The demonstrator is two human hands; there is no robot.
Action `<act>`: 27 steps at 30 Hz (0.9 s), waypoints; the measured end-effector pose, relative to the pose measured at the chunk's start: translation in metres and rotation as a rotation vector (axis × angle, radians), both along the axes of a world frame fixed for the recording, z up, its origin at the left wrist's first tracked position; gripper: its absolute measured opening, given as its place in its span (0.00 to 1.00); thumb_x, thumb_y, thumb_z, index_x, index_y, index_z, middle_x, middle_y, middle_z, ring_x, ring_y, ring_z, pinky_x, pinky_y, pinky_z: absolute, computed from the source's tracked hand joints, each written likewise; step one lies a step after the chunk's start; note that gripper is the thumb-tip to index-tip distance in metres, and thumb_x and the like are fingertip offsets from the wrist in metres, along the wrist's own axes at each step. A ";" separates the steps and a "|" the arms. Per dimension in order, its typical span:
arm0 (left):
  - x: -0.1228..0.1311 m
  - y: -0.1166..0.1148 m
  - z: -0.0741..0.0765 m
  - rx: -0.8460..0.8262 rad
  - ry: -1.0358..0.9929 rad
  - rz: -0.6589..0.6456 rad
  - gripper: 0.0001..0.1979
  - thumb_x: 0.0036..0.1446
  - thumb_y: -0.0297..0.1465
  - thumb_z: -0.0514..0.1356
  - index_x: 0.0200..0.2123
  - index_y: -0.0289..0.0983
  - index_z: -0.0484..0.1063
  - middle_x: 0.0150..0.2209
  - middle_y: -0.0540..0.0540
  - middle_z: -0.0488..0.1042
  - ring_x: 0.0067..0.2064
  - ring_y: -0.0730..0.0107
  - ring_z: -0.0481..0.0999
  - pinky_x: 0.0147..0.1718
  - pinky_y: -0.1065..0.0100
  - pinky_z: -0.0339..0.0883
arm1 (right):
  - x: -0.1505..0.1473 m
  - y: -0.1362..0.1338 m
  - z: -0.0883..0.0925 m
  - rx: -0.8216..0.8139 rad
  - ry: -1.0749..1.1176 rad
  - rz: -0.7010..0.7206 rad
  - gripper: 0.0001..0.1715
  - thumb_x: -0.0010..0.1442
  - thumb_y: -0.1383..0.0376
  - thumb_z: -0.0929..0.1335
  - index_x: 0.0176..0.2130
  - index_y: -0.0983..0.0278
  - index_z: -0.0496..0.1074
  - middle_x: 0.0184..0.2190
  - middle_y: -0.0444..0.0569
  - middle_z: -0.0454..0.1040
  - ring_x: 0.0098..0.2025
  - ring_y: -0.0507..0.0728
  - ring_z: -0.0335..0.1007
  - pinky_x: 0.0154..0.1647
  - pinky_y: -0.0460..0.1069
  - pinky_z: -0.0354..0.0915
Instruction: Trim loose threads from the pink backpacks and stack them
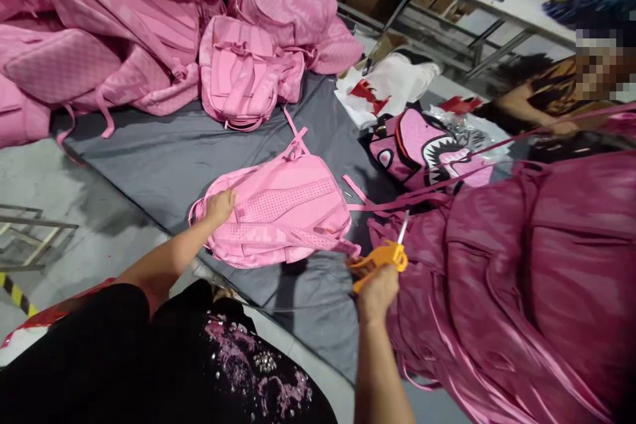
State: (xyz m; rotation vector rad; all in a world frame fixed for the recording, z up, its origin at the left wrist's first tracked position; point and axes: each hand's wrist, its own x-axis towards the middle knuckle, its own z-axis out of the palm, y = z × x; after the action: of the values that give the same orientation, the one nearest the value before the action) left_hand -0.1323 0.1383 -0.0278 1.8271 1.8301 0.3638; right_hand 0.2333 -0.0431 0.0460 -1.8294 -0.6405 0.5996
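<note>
Head: right fingers [386, 277] part-hide yellow tool [389, 256]

Top [171, 361], black: short left sleeve [124, 305] at eight o'clock; pink and mauve ornamental print [226, 338] at seven o'clock, scattered with pale, glittering stones, including one dense silvery cluster [265, 362]. Forearms [380, 364] bare.

Pink bag [285, 193] and yellow tool [390, 257]
The bag lies at frame centre, straps and perforated back panel up; the tool, lower right of centre, points its thin pale tip upward.
</note>
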 end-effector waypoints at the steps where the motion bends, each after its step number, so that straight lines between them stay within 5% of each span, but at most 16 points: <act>1: -0.006 0.007 0.004 -0.032 -0.038 0.016 0.25 0.69 0.41 0.44 0.44 0.32 0.76 0.38 0.34 0.79 0.45 0.52 0.78 0.47 0.58 0.66 | 0.011 -0.001 0.009 -0.055 -0.028 0.034 0.47 0.59 0.32 0.53 0.39 0.70 0.71 0.27 0.55 0.76 0.27 0.59 0.74 0.28 0.52 0.68; 5: -0.026 0.023 0.014 -0.182 -0.260 -0.012 0.28 0.69 0.45 0.43 0.39 0.32 0.76 0.30 0.41 0.79 0.32 0.63 0.79 0.36 0.64 0.71 | -0.014 0.005 0.023 -0.371 -0.055 0.500 0.47 0.57 0.30 0.53 0.26 0.66 0.73 0.22 0.55 0.75 0.24 0.58 0.72 0.27 0.50 0.66; 8: -0.026 0.026 0.009 -0.231 -0.386 0.043 0.25 0.67 0.44 0.47 0.40 0.32 0.77 0.31 0.41 0.79 0.33 0.63 0.79 0.38 0.64 0.72 | -0.071 0.031 0.018 -0.439 -0.037 0.789 0.43 0.60 0.34 0.56 0.38 0.66 0.76 0.22 0.49 0.76 0.25 0.57 0.73 0.30 0.50 0.67; 11: -0.018 0.034 -0.005 -0.212 -0.342 0.136 0.19 0.64 0.42 0.55 0.40 0.32 0.77 0.38 0.39 0.80 0.44 0.57 0.78 0.47 0.62 0.69 | -0.096 0.066 0.014 -0.524 -0.197 0.742 0.41 0.64 0.37 0.55 0.48 0.67 0.74 0.23 0.48 0.75 0.25 0.57 0.73 0.30 0.49 0.66; 15: -0.014 0.050 -0.026 -0.251 -0.322 0.187 0.18 0.63 0.40 0.55 0.45 0.34 0.78 0.45 0.39 0.79 0.50 0.55 0.76 0.53 0.60 0.64 | -0.085 0.089 0.015 -0.615 -0.420 0.525 0.47 0.67 0.41 0.46 0.49 0.72 0.72 0.22 0.53 0.74 0.26 0.59 0.72 0.30 0.50 0.63; 21: -0.021 0.063 -0.047 -0.325 -0.413 0.113 0.22 0.65 0.39 0.53 0.54 0.32 0.73 0.52 0.37 0.77 0.51 0.56 0.76 0.53 0.60 0.65 | -0.139 0.065 0.012 -0.604 -0.324 0.754 0.39 0.65 0.38 0.56 0.45 0.66 0.74 0.23 0.49 0.74 0.26 0.57 0.71 0.28 0.48 0.61; 27: -0.026 0.060 -0.041 -0.343 -0.504 -0.126 0.28 0.61 0.28 0.54 0.65 0.38 0.62 0.62 0.43 0.69 0.58 0.62 0.71 0.59 0.64 0.61 | -0.193 0.059 0.047 -0.594 -0.139 0.842 0.38 0.64 0.37 0.55 0.36 0.66 0.72 0.16 0.42 0.65 0.18 0.52 0.62 0.22 0.46 0.56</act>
State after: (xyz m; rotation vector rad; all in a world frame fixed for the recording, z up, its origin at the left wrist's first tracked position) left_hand -0.1581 0.1984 -0.0687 1.4434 1.3301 0.3921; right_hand 0.0398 0.0163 0.0932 -2.1102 -1.4729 1.3296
